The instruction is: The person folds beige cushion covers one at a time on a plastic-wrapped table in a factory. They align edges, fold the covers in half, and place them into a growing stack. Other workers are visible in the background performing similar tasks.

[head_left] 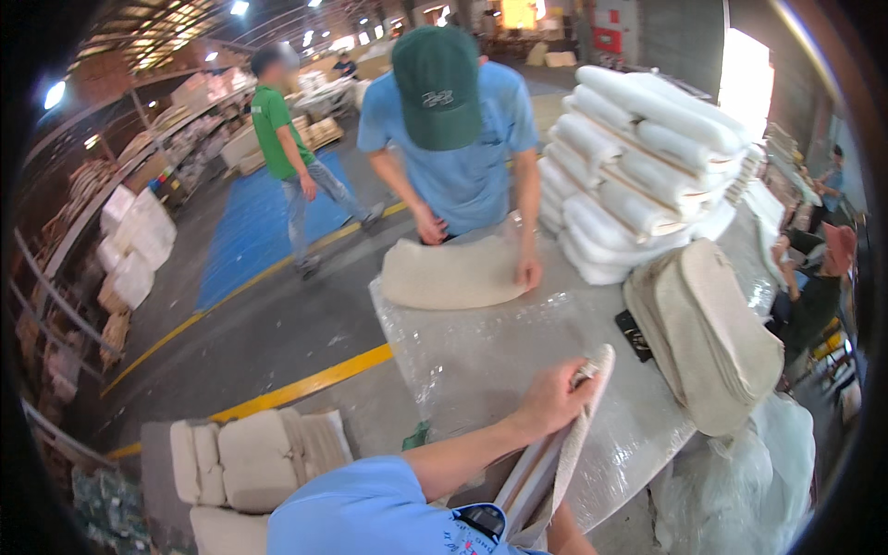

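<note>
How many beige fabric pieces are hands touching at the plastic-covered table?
2: the flat piece under the co-worker's hand across the table, and the upright piece in the wearer's left hand. Others may be hidden.

Pretty clearly a factory or big workshop, tbh. The grey floor [324,316] is marked with yellow lines [305,379], the high roof [153,37] is dotted with lamps [55,94], white bundles [139,242] are stacked along the left, thick white padding [647,157] is piled on a plastic-covered counter [527,356], and several people [280,139] can be spotted around.
</note>
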Available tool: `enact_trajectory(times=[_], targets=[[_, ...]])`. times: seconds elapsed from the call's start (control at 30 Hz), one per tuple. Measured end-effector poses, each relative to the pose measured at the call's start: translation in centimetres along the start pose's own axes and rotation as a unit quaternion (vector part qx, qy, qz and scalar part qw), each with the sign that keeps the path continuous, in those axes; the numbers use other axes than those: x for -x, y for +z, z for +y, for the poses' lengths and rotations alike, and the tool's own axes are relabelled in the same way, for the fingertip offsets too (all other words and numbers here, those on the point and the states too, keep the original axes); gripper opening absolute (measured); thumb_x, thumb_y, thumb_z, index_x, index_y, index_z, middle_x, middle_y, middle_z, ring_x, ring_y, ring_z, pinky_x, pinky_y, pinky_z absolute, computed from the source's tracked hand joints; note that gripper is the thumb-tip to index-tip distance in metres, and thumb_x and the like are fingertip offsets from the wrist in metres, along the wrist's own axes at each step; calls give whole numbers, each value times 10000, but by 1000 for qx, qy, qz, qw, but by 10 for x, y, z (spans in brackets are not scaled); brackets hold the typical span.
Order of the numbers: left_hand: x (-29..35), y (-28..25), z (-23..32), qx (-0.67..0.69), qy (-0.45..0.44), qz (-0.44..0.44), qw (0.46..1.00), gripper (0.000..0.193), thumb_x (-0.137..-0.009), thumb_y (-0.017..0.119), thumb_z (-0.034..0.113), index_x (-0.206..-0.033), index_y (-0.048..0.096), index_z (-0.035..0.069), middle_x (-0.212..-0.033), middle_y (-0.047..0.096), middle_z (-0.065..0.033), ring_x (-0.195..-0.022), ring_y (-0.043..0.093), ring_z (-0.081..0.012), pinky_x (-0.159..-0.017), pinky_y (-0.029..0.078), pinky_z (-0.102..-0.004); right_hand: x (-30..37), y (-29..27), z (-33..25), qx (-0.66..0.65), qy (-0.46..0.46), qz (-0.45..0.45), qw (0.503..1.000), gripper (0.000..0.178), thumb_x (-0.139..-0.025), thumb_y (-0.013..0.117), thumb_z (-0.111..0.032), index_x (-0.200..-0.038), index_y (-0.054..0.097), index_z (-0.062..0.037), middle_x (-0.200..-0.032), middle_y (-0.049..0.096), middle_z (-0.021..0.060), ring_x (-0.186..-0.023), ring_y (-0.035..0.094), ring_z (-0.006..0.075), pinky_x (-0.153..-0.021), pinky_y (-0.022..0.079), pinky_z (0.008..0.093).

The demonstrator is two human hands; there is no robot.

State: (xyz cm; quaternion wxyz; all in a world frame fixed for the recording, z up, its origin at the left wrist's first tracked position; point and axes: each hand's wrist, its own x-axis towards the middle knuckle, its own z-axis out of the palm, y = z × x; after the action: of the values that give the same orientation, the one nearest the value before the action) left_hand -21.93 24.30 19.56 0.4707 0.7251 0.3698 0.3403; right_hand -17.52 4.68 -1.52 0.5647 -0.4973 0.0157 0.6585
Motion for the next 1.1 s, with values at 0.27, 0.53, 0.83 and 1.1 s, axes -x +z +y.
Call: enact_trajectory(times=[0.27, 0.53, 0.83, 1.1], targets=[[-20, -39, -63, -61, -12, 115, 991, 472, -951, 768, 291, -1354, 665, 67, -1052, 757, -113, -926, 717, -176, -813, 579, -348, 75, -24, 31, 96, 38, 33, 994, 694, -1139, 407, -562, -1582, 496, -34, -1536, 597, 148, -1340, 622, 278, -1143, 495, 406], [-4, -149, -124, 117, -211, -14, 970, 552, -912, 680, 200, -1442, 567, 102, -1094, 670, -39, -965, 630, -155, -782, 541, -351, 92, -62, -17, -13, -32, -83, 996, 510, -1111, 461, -372, -1556, 526, -132, -1538, 596, 137, -1397, 596, 317, -1181, 475, 533], [131, -121, -120, 304, -440, -93, 840, 352, -955, 662, 305, -1251, 566, 140, -1084, 656, -118, -919, 689, -289, -745, 650, -460, 92, -135, -109, -144, -280, 145, 938, 763, -1098, 315, -701, -1391, 658, -85, -1371, 682, 149, -1290, 626, 278, -1102, 492, 433], [193, -127, -111, 214, -549, -277, 759, 564, -1055, 597, 471, -1352, 547, -6, -937, 638, -156, -830, 669, -242, -709, 583, -375, 65, -118, -159, 75, -226, 337, 911, 972, -1070, 250, -773, -1504, 585, 29, -1543, 559, 262, -1461, 498, 341, -1222, 354, 439]])
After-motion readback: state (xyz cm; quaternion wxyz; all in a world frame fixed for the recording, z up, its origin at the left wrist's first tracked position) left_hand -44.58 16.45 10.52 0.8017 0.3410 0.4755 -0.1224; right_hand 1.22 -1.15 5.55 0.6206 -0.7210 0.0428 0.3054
